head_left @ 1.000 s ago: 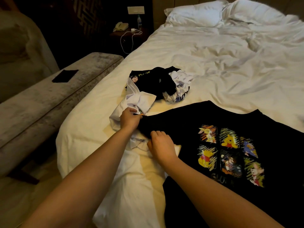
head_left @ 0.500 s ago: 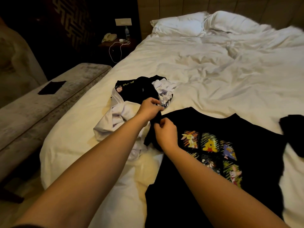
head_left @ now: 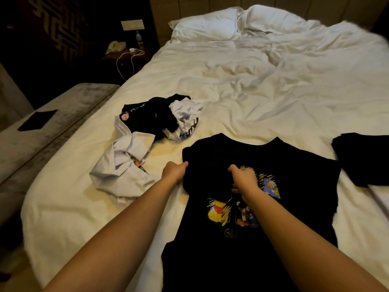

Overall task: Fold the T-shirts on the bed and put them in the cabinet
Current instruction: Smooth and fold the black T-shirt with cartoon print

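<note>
A black cotton T-shirt with a colourful cartoon print lies front-up on the rumpled white bed, spread from the centre of the view down to six o'clock, its neckline toward twelve; its left sleeve is folded in over the chest, while the other sleeve lies out flat at three o'clock; the left hand sits at the shirt's folded left edge, just left of centre, fingers curled and pinching the black fabric at the fold; the right hand rests on the chest of the shirt at the upper edge of the print, fingers bent down and gathered on the cloth, though whether they truly pinch it or only press cannot be told; both bare forearms reach in from six o'clock; at nine to ten o'clock from the hands a crumpled white T-shirt lies in a heap, close to the left hand but apart from it; beyond it, toward eleven o'clock, a tangled pile of black and white T-shirts touches the white one; two white pillows lie at twelve o'clock against the headboard; a grey upholstered bench runs along the bed at nine o'clock with a flat dark rectangular object lying on it; a dark bedside table at eleven o'clock carries a pale telephone, a small bottle and a white charging cable.
</note>
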Motion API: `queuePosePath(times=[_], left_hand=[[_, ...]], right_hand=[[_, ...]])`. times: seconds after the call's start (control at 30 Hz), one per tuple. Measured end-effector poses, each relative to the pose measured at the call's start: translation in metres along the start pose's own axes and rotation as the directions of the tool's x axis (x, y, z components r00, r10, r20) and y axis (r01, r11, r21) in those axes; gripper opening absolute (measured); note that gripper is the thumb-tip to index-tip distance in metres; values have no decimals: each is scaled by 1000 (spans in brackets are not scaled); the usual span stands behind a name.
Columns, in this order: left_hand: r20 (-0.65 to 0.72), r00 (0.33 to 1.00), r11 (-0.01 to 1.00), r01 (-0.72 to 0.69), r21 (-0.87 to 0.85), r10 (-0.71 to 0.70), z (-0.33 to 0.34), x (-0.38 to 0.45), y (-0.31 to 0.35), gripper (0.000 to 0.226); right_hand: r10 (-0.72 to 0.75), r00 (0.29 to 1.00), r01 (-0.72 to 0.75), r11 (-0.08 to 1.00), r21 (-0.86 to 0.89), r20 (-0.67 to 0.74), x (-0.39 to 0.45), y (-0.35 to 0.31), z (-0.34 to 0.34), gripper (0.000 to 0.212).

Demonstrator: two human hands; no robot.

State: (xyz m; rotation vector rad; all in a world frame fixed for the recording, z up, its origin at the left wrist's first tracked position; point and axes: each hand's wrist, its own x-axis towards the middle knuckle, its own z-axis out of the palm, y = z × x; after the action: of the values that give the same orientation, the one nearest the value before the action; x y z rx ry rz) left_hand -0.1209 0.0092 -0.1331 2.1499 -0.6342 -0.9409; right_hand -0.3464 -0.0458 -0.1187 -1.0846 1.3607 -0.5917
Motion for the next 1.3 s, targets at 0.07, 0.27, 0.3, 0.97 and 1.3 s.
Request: queuePosePath(times=[0.07,0.27,0.3,0.97,1.3], left_hand=[[13,1000,997,18,70,-19,9,0,3,43],[35,999,994,-14,112,10,23,10,10,35],[23,1000,993,-24,115,22,24,10,10,32],[-101,993,978,-86,-191,68,34,24,16,29],[20,804,572,-441,691,595,60,-14,21,56]], right_hand=[[27,999,-24,997,69,-43,7,-2,4,30],[99,986,-74,980,187,-131,21,-5,16,23],[80,988,-58,985,159,-131,21,-4,17,22],[-330,872,246,934,-258,-363,35,8,2,36],[-811,582,532,327,-781,57,23,7,2,52]])
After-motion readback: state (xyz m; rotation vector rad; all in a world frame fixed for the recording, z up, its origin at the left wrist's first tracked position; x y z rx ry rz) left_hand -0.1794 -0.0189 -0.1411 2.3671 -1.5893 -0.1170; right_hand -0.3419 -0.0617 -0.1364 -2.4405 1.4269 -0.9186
